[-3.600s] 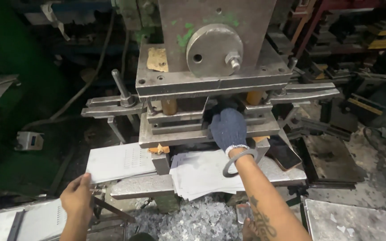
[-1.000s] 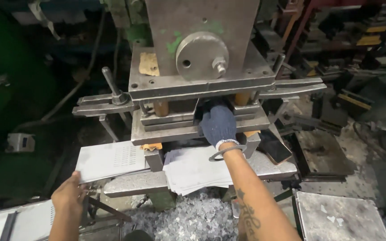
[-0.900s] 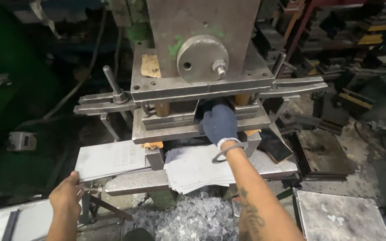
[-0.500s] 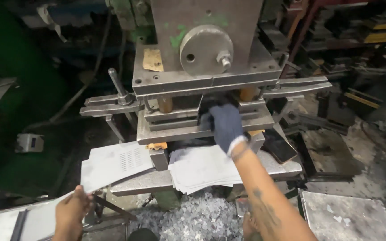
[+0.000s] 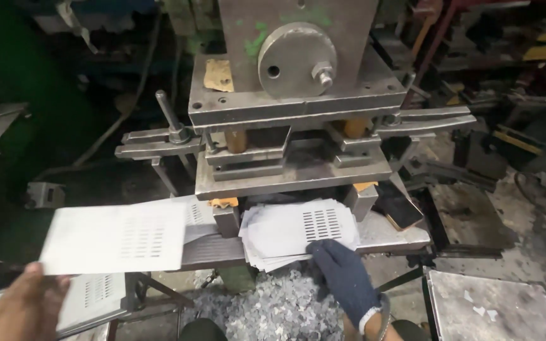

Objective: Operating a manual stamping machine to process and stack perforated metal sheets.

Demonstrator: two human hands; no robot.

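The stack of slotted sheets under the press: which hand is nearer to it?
Right. The gloved right hand rests on the stack of slotted sheets at its front edge. The bare left hand is far off, holding a single sheet.

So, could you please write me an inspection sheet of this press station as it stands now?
Surface: grey steel press bed, partly covered by sheets.
Job's things: slotted metal sheet held up at left, blurred; stack of slotted sheets on the bed; more punched sheets lower left.
Clutter: metal punchings heaped below the bed; dark phone-like slab on the bed's right.
Grippers: bare left hand grips the raised sheet's lower corner; right hand, in a dark blue glove, rests on the stack's near edge.
Cables: one hose or cable hangs at left behind the press.
Surroundings: punch press ahead; metal tray lower right; dim scrap-strewn floor.
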